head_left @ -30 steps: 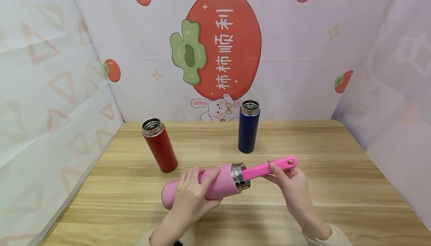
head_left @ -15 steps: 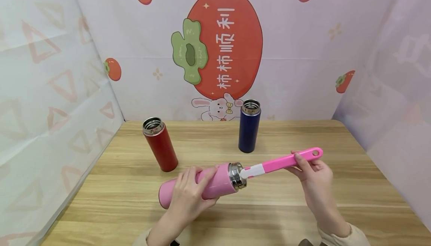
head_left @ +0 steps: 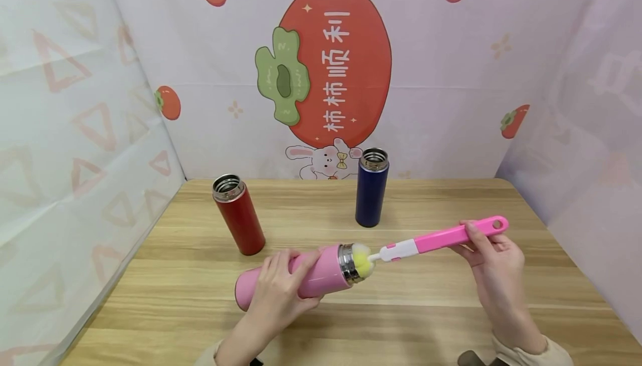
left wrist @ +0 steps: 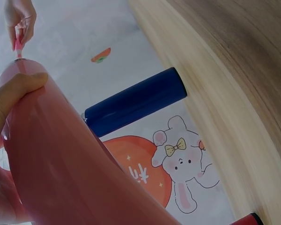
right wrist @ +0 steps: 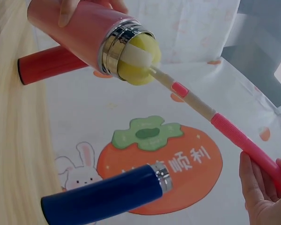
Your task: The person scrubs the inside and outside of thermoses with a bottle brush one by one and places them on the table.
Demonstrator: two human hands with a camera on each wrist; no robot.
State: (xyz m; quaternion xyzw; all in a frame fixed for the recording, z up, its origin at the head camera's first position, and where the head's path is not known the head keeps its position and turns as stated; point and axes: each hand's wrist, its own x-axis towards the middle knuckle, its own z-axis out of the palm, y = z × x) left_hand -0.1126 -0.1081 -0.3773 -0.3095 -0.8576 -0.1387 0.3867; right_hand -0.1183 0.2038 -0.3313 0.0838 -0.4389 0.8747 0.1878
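Observation:
My left hand (head_left: 282,288) grips a pink thermos bottle (head_left: 326,271) round its body, tilted with its steel mouth toward the right. At the mouth sits the yellow and white sponge head (right wrist: 141,61) of a bottle brush (head_left: 441,239), partly outside the rim, the rest hidden within. My right hand (head_left: 496,266) pinches the brush's bright pink handle near its holed end; a white neck joins handle to sponge. In the left wrist view the pink bottle (left wrist: 61,154) fills the foreground, with the other hand (left wrist: 20,18) far off at the brush.
An open red bottle (head_left: 242,221) stands upright at the back left of the wooden table (head_left: 451,321). Farther back, right of centre, is an open dark blue bottle (head_left: 371,196). Printed cloth (head_left: 441,76) walls in the back and sides.
My right hand has drawn the brush out to the right, baring first its white neck and now part of the sponge head. The left hand has shifted slightly left with the bottle.

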